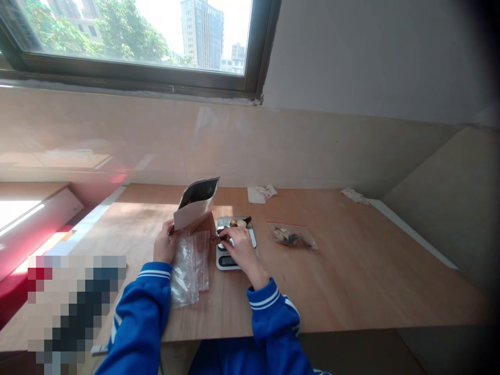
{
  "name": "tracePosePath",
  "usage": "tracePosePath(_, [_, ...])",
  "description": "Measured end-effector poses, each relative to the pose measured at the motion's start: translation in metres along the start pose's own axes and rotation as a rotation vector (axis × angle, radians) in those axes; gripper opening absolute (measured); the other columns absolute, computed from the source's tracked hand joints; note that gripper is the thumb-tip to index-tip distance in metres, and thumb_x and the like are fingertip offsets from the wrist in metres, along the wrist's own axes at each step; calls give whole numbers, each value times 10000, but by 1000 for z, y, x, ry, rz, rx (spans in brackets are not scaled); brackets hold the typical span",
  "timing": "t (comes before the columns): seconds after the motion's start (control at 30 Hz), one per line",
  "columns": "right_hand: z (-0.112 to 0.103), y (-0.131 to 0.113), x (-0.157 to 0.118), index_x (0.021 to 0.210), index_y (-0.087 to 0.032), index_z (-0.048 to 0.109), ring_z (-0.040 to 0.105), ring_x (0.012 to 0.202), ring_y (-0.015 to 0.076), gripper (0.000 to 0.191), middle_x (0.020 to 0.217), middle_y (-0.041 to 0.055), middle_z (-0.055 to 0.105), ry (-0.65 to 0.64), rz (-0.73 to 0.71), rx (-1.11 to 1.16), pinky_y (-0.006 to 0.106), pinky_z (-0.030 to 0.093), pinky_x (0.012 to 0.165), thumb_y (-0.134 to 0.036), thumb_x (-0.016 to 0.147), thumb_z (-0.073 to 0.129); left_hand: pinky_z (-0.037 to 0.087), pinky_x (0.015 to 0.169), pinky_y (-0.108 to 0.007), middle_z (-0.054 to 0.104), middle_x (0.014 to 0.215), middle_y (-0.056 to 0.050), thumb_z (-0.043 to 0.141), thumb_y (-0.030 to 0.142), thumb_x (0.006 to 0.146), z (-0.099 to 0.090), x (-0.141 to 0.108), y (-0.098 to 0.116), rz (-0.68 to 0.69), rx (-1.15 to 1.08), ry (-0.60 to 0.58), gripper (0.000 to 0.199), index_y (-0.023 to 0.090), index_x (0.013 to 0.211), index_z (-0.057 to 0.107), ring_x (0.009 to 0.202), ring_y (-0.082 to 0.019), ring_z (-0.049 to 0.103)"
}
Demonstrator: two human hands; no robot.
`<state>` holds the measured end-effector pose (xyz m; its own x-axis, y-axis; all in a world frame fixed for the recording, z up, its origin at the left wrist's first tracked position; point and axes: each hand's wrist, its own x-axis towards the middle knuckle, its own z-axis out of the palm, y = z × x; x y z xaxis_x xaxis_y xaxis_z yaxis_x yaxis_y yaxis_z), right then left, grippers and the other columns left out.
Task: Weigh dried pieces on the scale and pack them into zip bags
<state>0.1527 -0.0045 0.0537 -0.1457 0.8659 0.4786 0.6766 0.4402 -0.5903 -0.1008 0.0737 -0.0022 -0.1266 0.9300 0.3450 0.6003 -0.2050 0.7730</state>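
My left hand (164, 245) grips the lower left side of a pale pouch (194, 213), which is tilted with its dark-lined mouth open. My right hand (241, 250) is over a small white kitchen scale (221, 264), its fingers closed on a dark brown dried piece (221, 238). More dried pieces (241, 223), pale and dark, lie on the far part of the scale's plate. My fingers cover part of the plate. Clear zip bags (185, 276) with red seal lines lie flat on the table, just left of the scale.
Right of the scale lies a zip bag (291, 237) with dried pieces inside. A white paper (256, 195) and a crumpled tissue (269, 191) are near the wall, another crumpled tissue (354, 196) further right. The wooden table (363, 281) ends at the wall under a window.
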Motion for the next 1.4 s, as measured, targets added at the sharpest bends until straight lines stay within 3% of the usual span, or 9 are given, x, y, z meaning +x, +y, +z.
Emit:
tracePosePath(0.13, [6,5,0,923,-224,636,496,1209,245,178,1118,49,671,-2,-26,-114,514,196,1064,-93,824,568,493,729,-347,681,973,-63,534,504,782,1,0,1,-30,43,10,461,231,1152,519,812,-240,640])
tracePosePath(0.23, [5,2,0,907,-233,630,494,1220,221,152,1079,25,689,35,-8,-74,486,167,1068,-115,848,555,491,729,-351,676,975,-71,518,532,791,1,0,0,-28,45,8,492,221,1172,514,802,-239,638])
tracePosePath(0.33, [-2,-3,0,903,-233,639,552,1140,211,93,1028,21,701,127,31,9,442,216,1036,-186,866,568,488,750,-355,668,976,-69,511,533,803,1,-1,1,-22,58,17,500,219,1192,512,794,-232,632])
tracePosePath(0.43, [-14,2,-4,922,-227,661,595,1013,215,117,1015,49,695,305,125,46,402,312,960,-296,855,594,492,763,-350,656,982,-74,524,524,799,1,-1,3,9,67,56,480,206,1157,545,807,-223,622])
tracePosePath(0.6, [-32,42,-22,942,-195,672,581,779,186,245,960,76,682,536,310,93,333,439,763,-392,827,581,512,756,-355,613,1005,-105,554,531,775,3,0,3,36,65,134,499,154,1102,571,860,-231,598])
tracePosePath(0.77, [-31,74,-36,905,-174,678,593,770,193,269,950,87,693,462,383,155,317,460,693,-406,803,588,511,741,-365,587,975,-102,537,513,793,4,0,4,73,116,154,463,151,1080,568,849,-232,580])
tracePosePath(1.07, [-19,66,-32,963,-202,696,578,957,230,241,986,79,695,304,313,23,405,404,904,-343,871,522,501,791,-373,538,1029,-107,524,498,812,5,1,4,178,183,222,420,157,1055,568,900,-236,559])
tracePosePath(1.23, [-21,67,-44,1090,-198,650,550,1038,202,301,1074,99,616,390,248,115,370,430,918,-280,925,411,495,813,-366,533,1074,-113,537,481,813,5,0,4,186,222,244,393,167,1044,584,934,-238,560])
tracePosePath(1.4, [-15,68,-65,1008,-183,660,553,943,195,289,982,90,592,530,301,102,333,463,799,-220,915,389,502,792,-358,541,1053,-94,561,454,800,4,-2,5,177,242,265,341,180,1000,600,914,-226,567])
